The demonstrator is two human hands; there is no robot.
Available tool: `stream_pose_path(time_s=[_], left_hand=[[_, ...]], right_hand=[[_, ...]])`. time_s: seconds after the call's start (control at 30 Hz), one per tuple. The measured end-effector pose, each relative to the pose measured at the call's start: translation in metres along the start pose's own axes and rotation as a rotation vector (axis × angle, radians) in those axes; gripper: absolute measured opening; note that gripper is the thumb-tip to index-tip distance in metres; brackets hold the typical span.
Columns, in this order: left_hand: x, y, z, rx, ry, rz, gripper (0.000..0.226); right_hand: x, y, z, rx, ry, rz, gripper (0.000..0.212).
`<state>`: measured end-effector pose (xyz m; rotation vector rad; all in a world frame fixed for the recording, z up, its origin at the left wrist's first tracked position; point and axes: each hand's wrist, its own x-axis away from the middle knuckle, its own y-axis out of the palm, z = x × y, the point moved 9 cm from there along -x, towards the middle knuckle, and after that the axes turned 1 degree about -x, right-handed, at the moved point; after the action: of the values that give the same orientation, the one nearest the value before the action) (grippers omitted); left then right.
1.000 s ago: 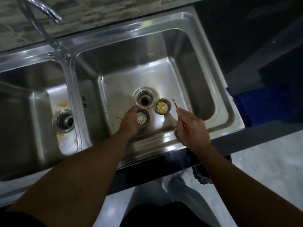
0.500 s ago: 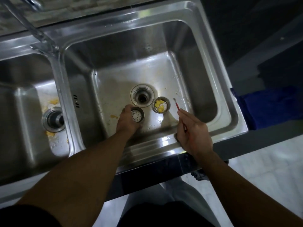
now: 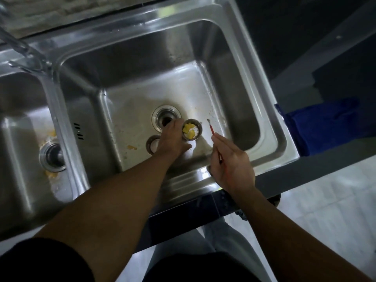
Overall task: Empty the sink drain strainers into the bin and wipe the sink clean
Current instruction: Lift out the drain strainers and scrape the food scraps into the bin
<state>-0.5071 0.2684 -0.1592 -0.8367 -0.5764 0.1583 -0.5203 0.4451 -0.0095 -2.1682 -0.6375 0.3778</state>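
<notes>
Sink: a double-bowl stainless steel sink (image 3: 280, 139) is set in a dark surface (image 3: 317, 163).
Right bowl: the right bowl (image 3: 142, 82) has an open round drain hole (image 3: 166, 117) in its floor. Two loose strainers stand on the floor just in front of the hole. A yellow scrap (image 3: 132, 147) lies to their left, and the floor is smeared brown.
Filled strainer: a small round metal filled strainer (image 3: 194, 131) stands upright just right of the drain hole. It holds yellow food chunks and a white piece.
Second strainer: a matching round metal second strainer (image 3: 152, 144) stands front-left of the filled strainer, partly hidden by the left hand. The visible part of its inside shows a pale base.
Left hand: the left hand (image 3: 173, 139) reaches into the right bowl, between the two strainers. Its fingers are at the left rim of the filled strainer and the thumb is spread below it. Whether it grips cannot be told.
Right hand: the right hand (image 3: 232, 161) is over the front right of the bowl and pinches a thin red-handled brush (image 3: 213, 133). The brush tip points away from the person and stands apart from the filled strainer.
Left bowl: the left bowl (image 3: 20, 139) has a round metal drain fitting (image 3: 53, 157), with yellow residue (image 3: 50, 175) on the floor around it.
Tap: a chrome tap (image 3: 22, 47) stands at the back, between the bowls.
Blue item: a blue item (image 3: 319, 123) lies right of the sink. What it is cannot be told.
</notes>
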Motion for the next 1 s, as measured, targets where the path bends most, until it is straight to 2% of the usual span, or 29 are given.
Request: stream_pose_path(time_s=[0.13, 0.37, 0.53, 0.67, 0.8, 0.9, 1.0], left_hand=[[-0.015, 0.015, 0.016, -0.011, 0.035, -0.049, 0.099], [-0.021, 0.014, 0.017, -0.013, 0.06, -0.046, 0.082], [-0.001, -0.014, 0.02, 0.13, 0.008, 0.006, 0.081], [0.027, -0.046, 0.04, 0.208, 0.04, 0.07, 0.077], [0.057, -0.074, 0.081, 0.228, 0.074, 0.149, 0.085], [0.075, -0.086, 0.126, 0.238, 0.159, 0.226, 0.076], [0.09, -0.083, 0.185, 0.276, 0.269, 0.25, 0.067]], right_hand=[[0.001, -0.002, 0.002, 0.007, 0.04, 0.054, 0.032], [0.001, -0.005, 0.001, -0.01, 0.051, 0.086, 0.027], [0.001, -0.006, 0.001, -0.01, 0.085, 0.087, 0.022], [-0.001, -0.012, 0.004, -0.051, 0.118, 0.093, 0.022], [0.0, -0.047, 0.004, -0.171, 0.115, 0.218, 0.018], [0.013, -0.09, 0.012, -0.188, 0.103, 0.307, 0.021], [0.046, -0.146, 0.036, -0.228, 0.13, 0.508, 0.025]])
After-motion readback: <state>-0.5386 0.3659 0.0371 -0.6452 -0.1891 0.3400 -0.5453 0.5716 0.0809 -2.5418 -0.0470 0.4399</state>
